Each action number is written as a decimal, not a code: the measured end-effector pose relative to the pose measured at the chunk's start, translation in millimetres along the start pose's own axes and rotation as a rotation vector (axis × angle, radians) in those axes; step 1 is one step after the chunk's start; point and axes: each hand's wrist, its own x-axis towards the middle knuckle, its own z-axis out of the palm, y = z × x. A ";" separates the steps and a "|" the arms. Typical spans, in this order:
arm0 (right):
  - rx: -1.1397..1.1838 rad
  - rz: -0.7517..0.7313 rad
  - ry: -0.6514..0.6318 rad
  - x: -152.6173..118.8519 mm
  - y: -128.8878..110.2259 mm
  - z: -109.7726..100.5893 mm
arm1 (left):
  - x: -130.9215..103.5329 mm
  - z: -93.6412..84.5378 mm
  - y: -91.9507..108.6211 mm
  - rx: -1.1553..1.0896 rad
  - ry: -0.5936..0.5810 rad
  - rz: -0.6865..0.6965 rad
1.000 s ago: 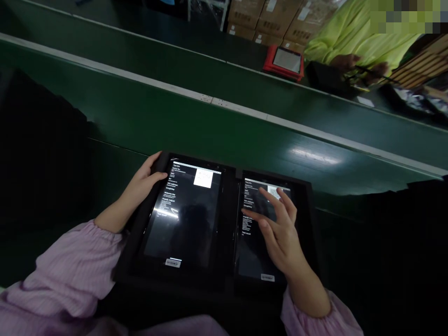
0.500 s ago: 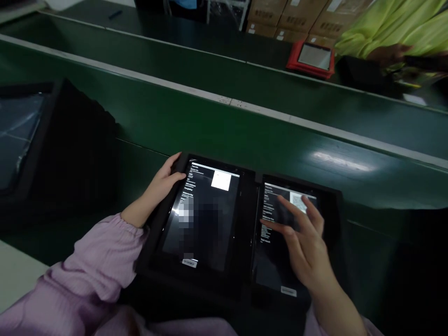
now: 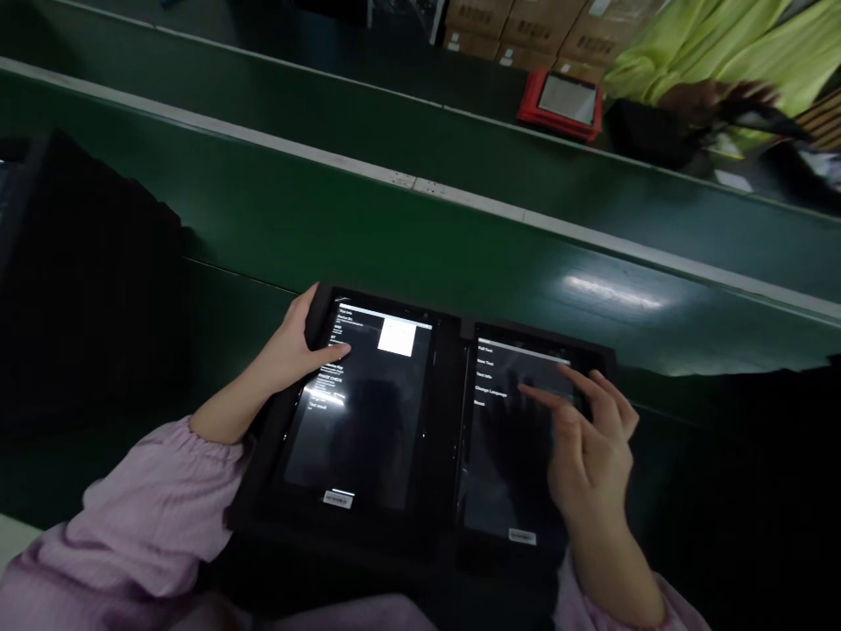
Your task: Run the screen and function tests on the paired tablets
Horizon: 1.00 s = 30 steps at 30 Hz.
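Two tablets lie side by side in a black foam tray. The left tablet shows lines of text and a white square; the right tablet shows a short text menu. My left hand grips the tray's upper left edge, its thumb reaching over the left tablet's screen. Over the right tablet is my right hand, fingers apart and holding nothing, with the index fingertip at or just above the screen; contact cannot be made out. Each tablet has a small label near its bottom edge.
Black foam trays are stacked at the left. Beyond the green belt and its pale rail, a tablet sits on a red holder. Cartons stand behind, beside a person in yellow-green clothing.
The right tablet's screen has switched from an info page with a code to a short menu. My left thumb has moved onto the left screen. My right hand has shifted slightly right relative to the tablet.
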 end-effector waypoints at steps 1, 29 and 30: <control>-0.018 -0.011 -0.018 -0.2 1.4 0.8 | -0.2 0.7 0.2 -0.068 0.008 -0.023; 0.002 -0.152 0.032 5.6 6.2 -2.5 | 18.5 2.0 -3.0 -0.336 0.133 -0.057; 0.008 -0.164 0.020 5.6 5.9 -2.7 | 17.0 1.7 -3.0 -0.328 0.137 -0.048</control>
